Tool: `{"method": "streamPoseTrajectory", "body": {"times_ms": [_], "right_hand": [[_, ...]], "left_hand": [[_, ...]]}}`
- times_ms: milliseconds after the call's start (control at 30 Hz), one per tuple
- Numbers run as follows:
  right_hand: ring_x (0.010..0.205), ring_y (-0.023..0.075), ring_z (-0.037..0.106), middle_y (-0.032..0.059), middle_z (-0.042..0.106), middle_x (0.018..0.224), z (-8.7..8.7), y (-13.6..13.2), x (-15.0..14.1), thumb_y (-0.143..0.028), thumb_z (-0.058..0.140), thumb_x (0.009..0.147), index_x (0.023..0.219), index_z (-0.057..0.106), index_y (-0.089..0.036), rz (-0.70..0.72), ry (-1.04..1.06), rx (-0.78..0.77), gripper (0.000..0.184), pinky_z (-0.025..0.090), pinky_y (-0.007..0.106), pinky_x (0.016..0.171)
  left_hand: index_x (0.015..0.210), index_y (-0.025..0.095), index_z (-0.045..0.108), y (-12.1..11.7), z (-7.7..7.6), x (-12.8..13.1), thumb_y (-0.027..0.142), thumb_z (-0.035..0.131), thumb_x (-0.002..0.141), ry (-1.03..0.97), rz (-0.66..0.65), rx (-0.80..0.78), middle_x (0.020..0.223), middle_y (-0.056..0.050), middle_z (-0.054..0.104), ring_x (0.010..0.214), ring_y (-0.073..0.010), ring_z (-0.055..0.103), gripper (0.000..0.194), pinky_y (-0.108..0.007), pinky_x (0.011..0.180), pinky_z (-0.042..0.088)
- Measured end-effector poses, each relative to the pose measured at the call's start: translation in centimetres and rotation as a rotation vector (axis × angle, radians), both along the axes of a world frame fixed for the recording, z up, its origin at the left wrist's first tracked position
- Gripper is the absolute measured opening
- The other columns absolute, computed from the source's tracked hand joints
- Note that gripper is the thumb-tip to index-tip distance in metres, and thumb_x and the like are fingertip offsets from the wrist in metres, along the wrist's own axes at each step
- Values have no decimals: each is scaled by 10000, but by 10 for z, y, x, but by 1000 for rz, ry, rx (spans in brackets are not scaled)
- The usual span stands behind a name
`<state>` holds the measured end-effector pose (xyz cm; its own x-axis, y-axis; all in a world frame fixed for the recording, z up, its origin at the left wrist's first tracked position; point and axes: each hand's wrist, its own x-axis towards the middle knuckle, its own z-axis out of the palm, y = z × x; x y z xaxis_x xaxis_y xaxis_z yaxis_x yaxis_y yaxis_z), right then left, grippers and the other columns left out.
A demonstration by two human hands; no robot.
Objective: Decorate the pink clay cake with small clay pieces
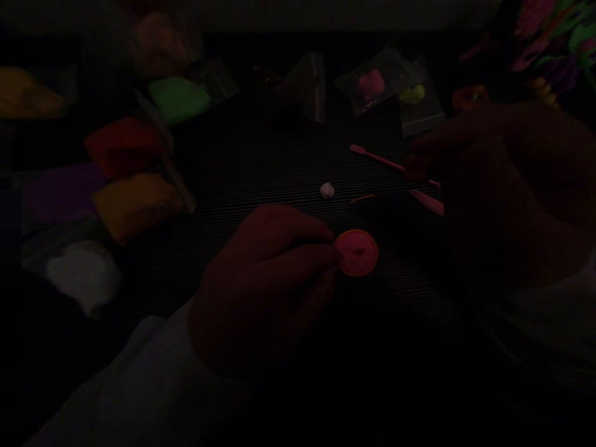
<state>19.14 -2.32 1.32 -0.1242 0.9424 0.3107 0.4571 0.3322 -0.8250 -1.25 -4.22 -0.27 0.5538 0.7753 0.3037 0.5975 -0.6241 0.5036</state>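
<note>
The whole view is very dark. In the middle, my left hand (274,279) pinches the left edge of a small clay doughnut (367,253). It has a pink top, an orange rim, a dent at its centre and several pale specks. Up and to the right of it, my right hand (507,180) is raised with its fingertips closed together; whatever they hold, if anything, is too dim to make out. Behind those fingertips lies a thin pink modelling tool (379,159). A white lump of clay (327,190) and a thin orange strand (362,198) lie beyond the doughnut.
Bags of clay line the left side: green (179,99), red (123,148), orange (137,205), purple (65,192) and white (84,273). Small bags with pink clay (370,85) and yellow clay (412,94) lie farther back. A pink blade-shaped tool (426,202) lies partly behind my right hand.
</note>
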Motion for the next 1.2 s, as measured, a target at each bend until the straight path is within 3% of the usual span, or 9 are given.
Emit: {"method": "streamPoseTrajectory", "body": {"times_ms": [133,200,267,433,600,733,933,1067,1200], "right_hand": [[791,95,587,-66,656,823,1,-2,-1,-282,507,839,892,663,-259,18,-5,57,166,476,238,695],[764,94,582,-59,649,791,2,-2,-3,-284,478,855,849,666,-259,-122,39,103,190,470,245,692],[811,98,586,-69,654,836,3,-3,-4,-266,495,844,865,661,-268,-51,-14,3,167,471,248,741],[818,120,604,-48,658,864,4,-1,0,-226,526,818,889,647,-267,-38,-54,9,147,487,275,729],[720,130,600,-17,649,801,-9,10,7,-226,567,784,858,643,-239,-51,-235,100,106,482,297,668],[767,161,613,14,667,819,-26,22,11,-225,580,759,833,658,-216,48,-383,213,108,479,319,685],[769,171,620,34,682,823,-41,27,9,-240,561,760,844,672,-201,85,-431,294,144,476,329,701],[771,179,623,43,692,866,-42,29,4,-259,566,758,856,679,-209,38,-445,272,158,464,346,711],[836,190,620,36,694,917,-40,30,-3,-277,572,763,876,677,-232,63,-460,280,160,436,369,771]], "left_hand": [[822,166,653,0,-2,-1,162,614,719,-12,-25,-12,915,-50,639,878,-155,555,110,-287,762,483],[819,166,652,1,-1,-1,163,608,723,-24,-29,-19,910,-51,638,878,-156,556,106,-292,767,480],[808,185,646,1,1,0,168,589,734,-29,-18,-23,902,-37,639,864,-150,564,95,-289,759,482],[819,197,647,5,4,-2,192,549,759,-21,127,-33,883,-28,642,834,-146,579,115,-268,731,477],[914,173,657,15,-10,-3,220,527,781,44,278,73,910,-52,641,884,-167,569,192,-294,782,458],[1056,169,619,29,-26,4,261,536,782,29,310,120,969,-65,626,892,-172,549,301,-313,793,444],[1032,158,638,48,-34,19,306,513,791,103,207,-43,992,-94,614,924,-210,511,310,-378,838,395],[825,150,689,53,-30,24,299,630,691,-256,265,-289,893,-75,635,916,-199,523,210,-343,886,353],[832,145,677,55,-25,27,359,619,692,-412,280,-395,812,-48,656,786,-163,567,262,-282,761,413]]}}
